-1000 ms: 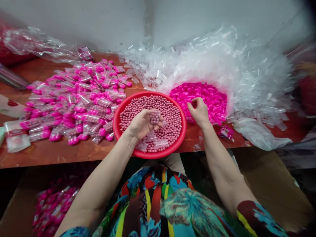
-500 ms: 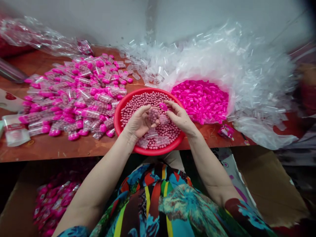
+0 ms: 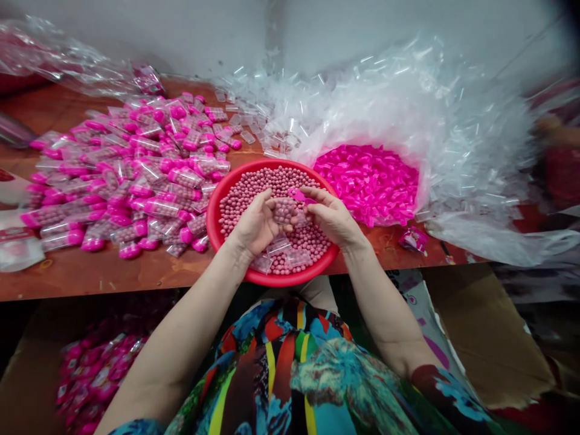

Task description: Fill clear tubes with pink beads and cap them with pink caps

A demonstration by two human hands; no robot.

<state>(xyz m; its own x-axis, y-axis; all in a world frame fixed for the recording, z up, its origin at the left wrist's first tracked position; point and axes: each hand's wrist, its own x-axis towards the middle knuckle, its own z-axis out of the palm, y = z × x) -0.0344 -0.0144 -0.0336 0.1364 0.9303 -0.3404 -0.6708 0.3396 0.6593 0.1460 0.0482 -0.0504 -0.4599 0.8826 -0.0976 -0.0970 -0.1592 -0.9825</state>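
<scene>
The left hand (image 3: 259, 228) curls its fingers around a bead-filled clear case (image 3: 284, 211), not yet capped; just beside it, the right hand (image 3: 333, 217) pinches a pink cap (image 3: 297, 194). Loose beads (image 3: 267, 180) lie beneath both hands in the red bowl (image 3: 212, 225). Left of the left hand, a large pile of filled, capped cases (image 3: 136, 175) looks done; beyond the right hand, plenty of loose caps (image 3: 367, 186) and unfilled clear cases (image 3: 471, 127) are left.

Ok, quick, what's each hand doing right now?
Left hand: closed on a clear container, held between its curled fingers.
Right hand: closed, pinching a small pink plastic piece.
</scene>
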